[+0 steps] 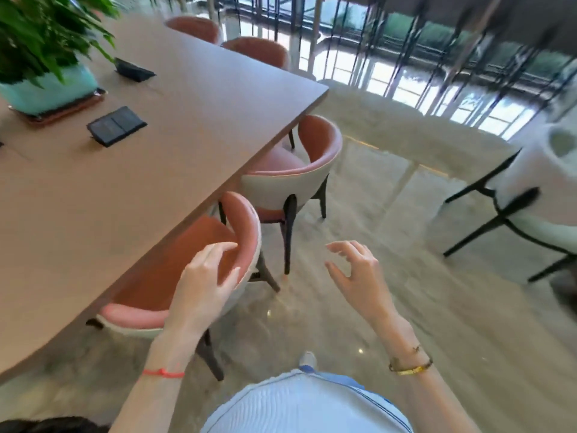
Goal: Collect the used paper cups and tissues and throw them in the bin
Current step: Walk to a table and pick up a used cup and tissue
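Note:
No paper cup, tissue or bin shows in the head view. My left hand (206, 282) hovers with fingers spread over the curved back of a pink chair (246, 220) tucked under the long brown table (140, 182). It holds nothing, and I cannot tell whether it touches the chair. My right hand (356, 270) is raised over the floor to the right of that chair, fingers curled apart and empty. A red string circles my left wrist and gold bracelets my right.
A second pink chair (315, 157) stands further along the table edge, with two more at the far end. A potted plant (46, 73) and two black flip-up socket panels (115, 126) are on the table. White chairs (537, 195) stand at right on the glossy floor (374, 245).

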A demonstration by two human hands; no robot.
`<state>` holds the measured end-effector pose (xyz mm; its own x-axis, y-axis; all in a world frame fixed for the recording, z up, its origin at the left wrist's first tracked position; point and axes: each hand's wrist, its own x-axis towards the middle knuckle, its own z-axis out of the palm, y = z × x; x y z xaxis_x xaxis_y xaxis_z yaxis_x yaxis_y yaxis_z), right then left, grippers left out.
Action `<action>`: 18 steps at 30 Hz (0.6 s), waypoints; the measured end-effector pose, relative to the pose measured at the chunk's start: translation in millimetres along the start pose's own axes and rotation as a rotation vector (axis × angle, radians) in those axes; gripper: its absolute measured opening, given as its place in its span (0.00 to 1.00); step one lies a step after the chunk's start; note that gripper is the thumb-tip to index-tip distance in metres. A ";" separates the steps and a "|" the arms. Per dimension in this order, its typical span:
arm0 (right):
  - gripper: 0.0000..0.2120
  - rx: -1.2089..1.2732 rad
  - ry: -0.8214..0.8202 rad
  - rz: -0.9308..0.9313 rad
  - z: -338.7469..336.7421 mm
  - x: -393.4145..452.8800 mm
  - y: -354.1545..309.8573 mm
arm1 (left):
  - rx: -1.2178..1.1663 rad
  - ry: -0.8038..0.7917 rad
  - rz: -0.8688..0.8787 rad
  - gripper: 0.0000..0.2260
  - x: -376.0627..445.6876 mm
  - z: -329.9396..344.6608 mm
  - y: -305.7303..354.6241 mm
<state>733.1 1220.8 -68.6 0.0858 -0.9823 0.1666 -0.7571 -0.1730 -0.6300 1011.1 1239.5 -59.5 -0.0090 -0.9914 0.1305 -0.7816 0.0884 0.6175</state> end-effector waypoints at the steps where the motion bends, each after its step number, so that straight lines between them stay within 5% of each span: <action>1: 0.12 -0.007 0.020 0.018 -13.9 8.5 17.2 | -0.011 -0.007 0.013 0.17 17.5 13.3 14.7; 18: 0.10 -0.026 0.285 0.360 -141.2 180.7 248.1 | -0.083 -0.227 0.294 0.18 317.8 203.2 173.4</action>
<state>469.4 1010.5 -87.7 -0.3642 -0.9200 0.1448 -0.7225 0.1809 -0.6673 746.0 920.2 -68.7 -0.3709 -0.9178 0.1420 -0.6719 0.3707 0.6411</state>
